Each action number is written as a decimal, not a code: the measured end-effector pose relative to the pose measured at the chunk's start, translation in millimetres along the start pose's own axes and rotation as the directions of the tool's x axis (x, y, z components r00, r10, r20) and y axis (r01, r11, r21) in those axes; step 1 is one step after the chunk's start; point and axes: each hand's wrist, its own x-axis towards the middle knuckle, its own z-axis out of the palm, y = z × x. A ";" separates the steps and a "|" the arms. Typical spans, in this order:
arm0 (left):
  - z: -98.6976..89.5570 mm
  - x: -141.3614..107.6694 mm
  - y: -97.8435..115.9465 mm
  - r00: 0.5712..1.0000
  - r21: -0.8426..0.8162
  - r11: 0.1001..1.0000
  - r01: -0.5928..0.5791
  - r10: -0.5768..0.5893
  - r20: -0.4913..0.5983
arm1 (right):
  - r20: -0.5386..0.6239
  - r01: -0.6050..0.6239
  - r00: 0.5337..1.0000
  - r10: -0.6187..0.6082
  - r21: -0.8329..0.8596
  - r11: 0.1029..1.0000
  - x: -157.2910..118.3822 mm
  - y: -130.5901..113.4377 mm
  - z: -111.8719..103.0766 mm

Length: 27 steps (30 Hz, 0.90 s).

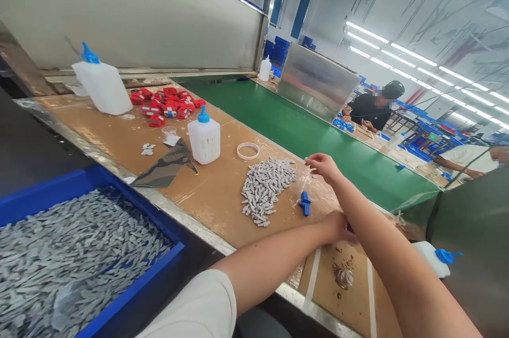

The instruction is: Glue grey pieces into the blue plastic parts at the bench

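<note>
Right of centre, the right hand (324, 166) curls near grey pieces (265, 187), left hand (337, 225) below; both grips unclear

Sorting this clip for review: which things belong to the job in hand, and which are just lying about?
Probably the job's:
grey pile, beside the right hand
blue piece, near the left hand
blue bin of grey parts

Probably lying about:
tape roll
camouflage piece
red parts

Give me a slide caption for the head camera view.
Workbench by a green belt: right hand near a pile of gray pieces, left hand partly hidden behind the right forearm.
</note>
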 end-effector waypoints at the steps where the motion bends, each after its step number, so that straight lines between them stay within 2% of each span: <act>1: -2.9 1.0 1.5 0.999 -0.098 0.995 0.017 -0.021 -0.043 | -0.017 0.043 0.999 -0.041 0.111 0.993 -18.2 0.1 -16.2; 3: -8.2 2.6 4.5 0.994 -0.323 0.946 -0.008 -0.029 -0.108 | -0.070 0.144 0.989 -0.127 0.355 0.924 -63.3 5.9 -48.4; 5: -11.3 3.7 7.5 0.990 -0.535 0.844 -0.043 -0.038 -0.139 | -0.171 0.232 0.971 -0.166 0.507 0.830 -117.2 21.2 -74.3; 7: -12.0 4.1 9.8 0.994 -0.698 0.715 -0.045 -0.038 -0.102 | -0.302 0.273 0.945 -0.130 0.499 0.822 -173.4 45.2 -88.1; 9: -11.1 4.0 11.1 0.996 -0.773 0.632 -0.057 -0.015 -0.086 | -0.386 0.251 0.919 -0.078 0.421 0.872 -223.7 73.6 -88.4; 12: -9.4 3.0 11.2 0.993 -0.766 0.634 -0.106 0.033 -0.110 | -0.399 0.197 0.914 -0.077 0.269 0.943 -275.8 110.9 -71.4; 15: -8.8 0.8 10.1 0.994 -0.678 0.729 -0.097 0.099 -0.035 | -0.405 0.238 0.899 -0.164 0.141 0.961 -300.0 131.6 -51.8; 19: -9.6 -4.4 10.2 0.989 -0.492 0.866 -0.092 0.136 0.054 | -0.348 0.246 0.906 -0.239 -0.025 0.969 -309.8 138.3 -39.1; 23: -11.5 -8.9 13.4 0.991 -0.381 0.920 -0.094 0.124 0.056 | -0.280 0.271 0.909 -0.308 -0.165 0.948 -311.9 136.4 -34.4; 27: -12.6 -11.4 17.0 0.992 -0.325 0.943 -0.067 0.098 0.080 | -0.258 0.272 0.911 -0.321 -0.208 0.940 -309.8 137.0 -29.8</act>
